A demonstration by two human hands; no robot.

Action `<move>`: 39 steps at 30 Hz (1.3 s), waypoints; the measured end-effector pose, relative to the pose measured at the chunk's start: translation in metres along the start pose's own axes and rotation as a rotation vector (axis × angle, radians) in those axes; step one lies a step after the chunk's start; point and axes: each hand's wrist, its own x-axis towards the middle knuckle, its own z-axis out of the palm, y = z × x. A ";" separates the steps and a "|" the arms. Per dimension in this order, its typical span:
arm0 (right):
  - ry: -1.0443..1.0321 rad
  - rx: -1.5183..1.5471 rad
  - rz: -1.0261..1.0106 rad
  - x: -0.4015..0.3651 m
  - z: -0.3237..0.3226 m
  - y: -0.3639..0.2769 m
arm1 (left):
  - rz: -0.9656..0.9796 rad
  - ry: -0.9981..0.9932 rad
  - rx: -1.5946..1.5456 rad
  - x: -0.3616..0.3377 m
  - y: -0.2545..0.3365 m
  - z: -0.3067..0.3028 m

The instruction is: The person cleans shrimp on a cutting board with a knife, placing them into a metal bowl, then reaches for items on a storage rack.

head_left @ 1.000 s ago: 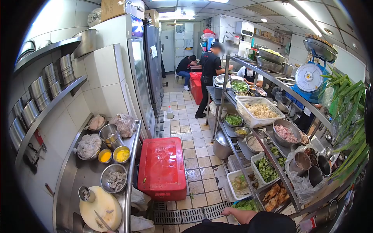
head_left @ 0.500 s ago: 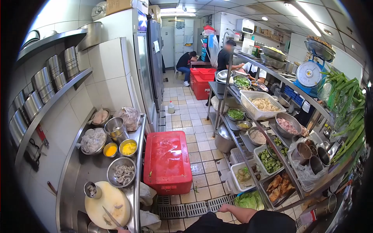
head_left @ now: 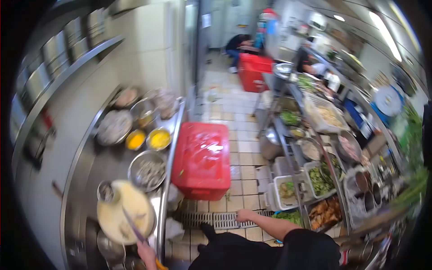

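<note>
My left hand [head_left: 146, 254] is closed round a knife [head_left: 133, 227] with a yellow handle. The blade lies across the round, pale cutting board [head_left: 106, 221], close to small shrimp pieces [head_left: 140, 222]. A small metal cup [head_left: 106, 192] with shrimp in it stands on the board's far left edge. Just beyond the board sits a metal bowl of shrimp [head_left: 150, 173]. My right hand [head_left: 245, 216] hangs over the floor in front of me, its fingers curled, and no object shows in it; the picture is blurred.
Bowls of yellow liquid [head_left: 159, 139] and bagged food [head_left: 114, 127] stand farther along the steel counter [head_left: 108, 166]. A red cool box [head_left: 201, 157] is on the floor beside it. At right, a rack [head_left: 294, 175] holds food trays. Other people [head_left: 237, 44] are at the back.
The view has swung, and the picture is now blurred. More of my left hand and the yellow knife handle shows. My right hand appears farther left and higher, away from the lettuce.
</note>
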 end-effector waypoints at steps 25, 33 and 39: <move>0.464 -0.034 -0.832 0.050 -0.087 -0.412 | -0.670 -0.354 -0.947 -0.038 -0.007 -0.011; 0.455 0.088 -0.796 0.067 -0.080 -0.420 | -0.585 -0.500 -1.034 -0.003 -0.010 0.007; 0.466 0.047 -0.771 0.063 -0.079 -0.425 | -0.534 -0.567 -1.034 0.009 -0.009 0.016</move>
